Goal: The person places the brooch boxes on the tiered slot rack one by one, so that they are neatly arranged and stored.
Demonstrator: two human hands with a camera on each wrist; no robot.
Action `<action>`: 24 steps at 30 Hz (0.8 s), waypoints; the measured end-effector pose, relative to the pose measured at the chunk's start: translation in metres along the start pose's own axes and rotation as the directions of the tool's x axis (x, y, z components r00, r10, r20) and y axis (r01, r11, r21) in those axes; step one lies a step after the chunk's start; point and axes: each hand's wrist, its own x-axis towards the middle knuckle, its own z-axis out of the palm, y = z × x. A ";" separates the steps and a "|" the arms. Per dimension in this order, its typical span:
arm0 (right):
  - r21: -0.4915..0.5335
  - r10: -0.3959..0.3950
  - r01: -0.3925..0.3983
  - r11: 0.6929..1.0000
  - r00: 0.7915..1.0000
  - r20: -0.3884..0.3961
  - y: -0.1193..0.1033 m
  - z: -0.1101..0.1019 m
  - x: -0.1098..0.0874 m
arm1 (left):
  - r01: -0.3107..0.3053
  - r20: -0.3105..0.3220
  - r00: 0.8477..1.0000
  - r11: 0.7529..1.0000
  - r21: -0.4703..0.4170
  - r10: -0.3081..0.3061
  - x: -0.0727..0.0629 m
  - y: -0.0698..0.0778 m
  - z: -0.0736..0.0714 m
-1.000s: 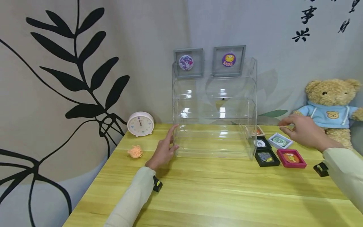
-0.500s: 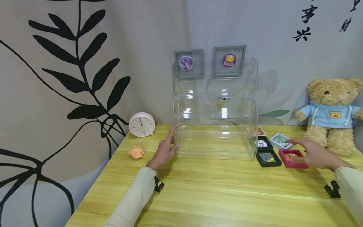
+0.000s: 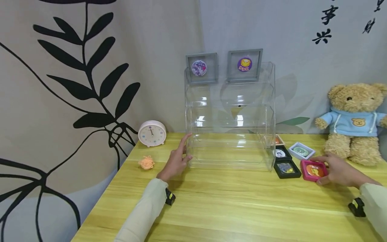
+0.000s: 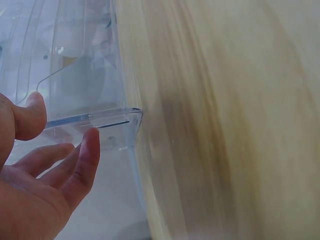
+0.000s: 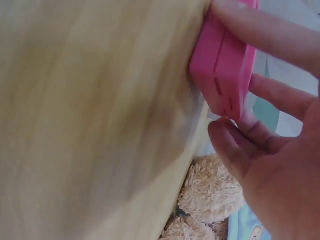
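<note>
A clear acrylic tiered display rack (image 3: 231,148) stands at the back of the wooden table. My left hand (image 3: 174,163) holds its lower left side, with the thumb on the front side of the panel edge and the fingers on the outer side in the left wrist view. With my right hand (image 3: 340,171) I grip a magenta square badge frame (image 3: 314,170) holding an orange round badge. The thumb is on its near side and the fingers on its far side. In the right wrist view the frame (image 5: 222,65) is close to the tabletop; whether it is lifted cannot be told.
Two grey frames (image 3: 202,68) with badges stand on the rack's top tier. Two black frames (image 3: 287,169), a white frame (image 3: 301,151) and a light orange-rimmed frame (image 3: 279,139) lie right of it. A teddy bear (image 3: 356,124), clock (image 3: 152,133) and orange fuzzy ball (image 3: 146,162) are about.
My right hand has come down from beside the bear to the magenta frame and taken hold of it. The frame has shifted slightly right. My left hand keeps its place on the rack.
</note>
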 end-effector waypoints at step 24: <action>0.698 -0.007 0.005 0.716 1.000 0.000 -0.040 -0.011 0.000 | -0.004 -0.005 1.000 1.000 -0.007 0.004 -0.001 -0.001 0.002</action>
